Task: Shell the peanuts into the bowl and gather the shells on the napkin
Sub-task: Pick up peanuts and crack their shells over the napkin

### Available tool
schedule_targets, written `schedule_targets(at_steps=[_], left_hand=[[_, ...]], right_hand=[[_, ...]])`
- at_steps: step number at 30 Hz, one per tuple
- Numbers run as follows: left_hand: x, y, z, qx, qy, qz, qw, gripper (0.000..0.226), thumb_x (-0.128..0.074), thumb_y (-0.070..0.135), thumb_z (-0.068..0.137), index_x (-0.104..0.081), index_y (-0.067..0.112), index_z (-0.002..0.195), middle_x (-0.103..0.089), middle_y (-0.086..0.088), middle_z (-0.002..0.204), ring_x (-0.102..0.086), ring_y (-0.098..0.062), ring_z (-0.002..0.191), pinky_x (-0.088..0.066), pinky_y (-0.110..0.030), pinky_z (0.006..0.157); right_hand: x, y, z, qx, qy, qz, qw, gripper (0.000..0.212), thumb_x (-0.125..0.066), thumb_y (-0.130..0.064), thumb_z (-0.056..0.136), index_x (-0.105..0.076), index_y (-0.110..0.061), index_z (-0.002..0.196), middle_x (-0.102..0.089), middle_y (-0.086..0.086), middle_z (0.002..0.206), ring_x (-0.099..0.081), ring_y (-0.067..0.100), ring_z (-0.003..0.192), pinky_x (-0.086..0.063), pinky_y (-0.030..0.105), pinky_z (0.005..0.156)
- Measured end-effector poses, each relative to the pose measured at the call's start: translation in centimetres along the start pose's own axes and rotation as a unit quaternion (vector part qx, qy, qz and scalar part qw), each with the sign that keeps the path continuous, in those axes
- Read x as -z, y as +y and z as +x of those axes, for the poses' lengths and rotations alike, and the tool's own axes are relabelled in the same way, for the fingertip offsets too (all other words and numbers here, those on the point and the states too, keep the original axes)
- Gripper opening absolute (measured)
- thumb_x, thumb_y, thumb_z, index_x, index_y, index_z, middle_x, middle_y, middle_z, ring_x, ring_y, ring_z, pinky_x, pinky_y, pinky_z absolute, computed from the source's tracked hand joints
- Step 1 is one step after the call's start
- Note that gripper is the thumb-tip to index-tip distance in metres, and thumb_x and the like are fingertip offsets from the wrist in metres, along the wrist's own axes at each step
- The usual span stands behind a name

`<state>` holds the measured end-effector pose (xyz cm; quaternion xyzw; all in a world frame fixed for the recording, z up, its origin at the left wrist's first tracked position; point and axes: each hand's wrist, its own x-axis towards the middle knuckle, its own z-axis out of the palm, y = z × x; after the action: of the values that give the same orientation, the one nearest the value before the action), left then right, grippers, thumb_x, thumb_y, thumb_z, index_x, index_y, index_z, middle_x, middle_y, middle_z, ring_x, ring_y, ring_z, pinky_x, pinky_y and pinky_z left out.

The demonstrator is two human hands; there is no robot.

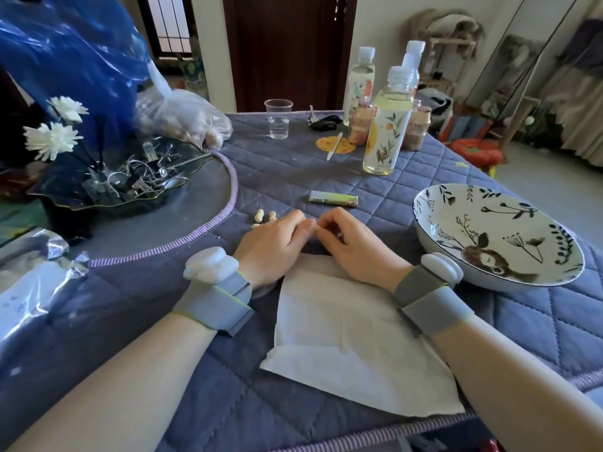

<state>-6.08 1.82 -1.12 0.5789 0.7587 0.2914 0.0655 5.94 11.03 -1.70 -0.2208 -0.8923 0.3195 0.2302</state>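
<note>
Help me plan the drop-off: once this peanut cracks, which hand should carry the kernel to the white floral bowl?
Probably the right hand: the white floral bowl sits just to its right, while the left hand would have to cross over it.

Both hands meet at table centre, just beyond the far corner of the white napkin. Left hand and right hand have curled fingers, fingertips touching, pinching a small pale peanut between them; mostly hidden. Grey wristbands with white pods on both wrists. A few unshelled peanuts lie just left of the left hand on the blue quilted cloth. Floral-print bowl sits right, near the right wrist. Green tube lies just beyond the hands. Far: clear plastic cup, three bottles. Left: dark dish of binder clips, white flowers.
</note>
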Motion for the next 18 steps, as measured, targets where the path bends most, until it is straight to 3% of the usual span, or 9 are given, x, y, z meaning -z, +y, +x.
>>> schedule_targets(at_steps=[3,8,11,14,18], left_hand=[[-0.1,-0.4,0.2,-0.008,0.007,-0.055,0.998,0.033,-0.026,0.041,0.096,-0.037,0.024,0.07,-0.041,0.008,0.061,-0.05,-0.017,0.076,-0.033,-0.033,0.082],[-0.5,0.4,0.4,0.009,0.041,-0.232,0.972,0.034,-0.031,0.026,0.098,-0.059,0.01,0.086,-0.056,0.005,0.075,-0.049,0.017,0.066,-0.026,0.007,0.066],[-0.8,1.0,0.6,0.017,0.049,-0.284,0.958,0.038,-0.032,0.025,0.098,-0.061,0.007,0.08,-0.052,0.012,0.064,-0.047,0.01,0.058,-0.033,0.001,0.062],[-1.3,1.3,0.8,0.011,0.065,-0.307,0.949,0.039,-0.033,0.026,0.098,-0.047,0.024,0.062,-0.049,0.019,0.046,-0.044,0.004,0.05,-0.034,-0.011,0.055],[-1.4,1.6,0.7,-0.011,0.09,-0.287,0.954,0.035,-0.034,0.023,0.098,-0.048,0.023,0.066,-0.05,0.013,0.053,-0.048,0.007,0.055,-0.035,-0.007,0.059]], right_hand=[[0.1,-0.1,0.1,-0.002,-0.012,0.023,1.0,0.008,-0.045,-0.024,0.094,-0.048,-0.019,0.088,-0.048,-0.012,0.073,-0.045,0.006,0.067,-0.038,0.018,0.066],[0.3,-0.9,0.0,-0.027,-0.03,0.091,0.995,0.028,-0.035,-0.021,0.097,-0.045,-0.011,0.072,-0.041,-0.006,0.063,-0.037,0.008,0.06,-0.034,0.027,0.065],[0.3,-1.3,-0.1,-0.036,0.0,0.126,0.991,0.029,-0.036,-0.017,0.096,-0.04,-0.012,0.067,-0.036,0.0,0.061,-0.032,0.007,0.056,-0.03,0.025,0.059],[0.3,-1.5,-0.1,-0.033,0.026,0.143,0.989,0.029,-0.036,-0.013,0.095,-0.041,-0.007,0.068,-0.034,0.002,0.061,-0.03,0.005,0.053,-0.028,0.019,0.054],[0.4,-1.4,-0.1,-0.026,0.042,0.157,0.986,0.029,-0.037,-0.013,0.095,-0.043,-0.005,0.068,-0.035,0.007,0.064,-0.03,0.006,0.056,-0.027,0.02,0.054]])
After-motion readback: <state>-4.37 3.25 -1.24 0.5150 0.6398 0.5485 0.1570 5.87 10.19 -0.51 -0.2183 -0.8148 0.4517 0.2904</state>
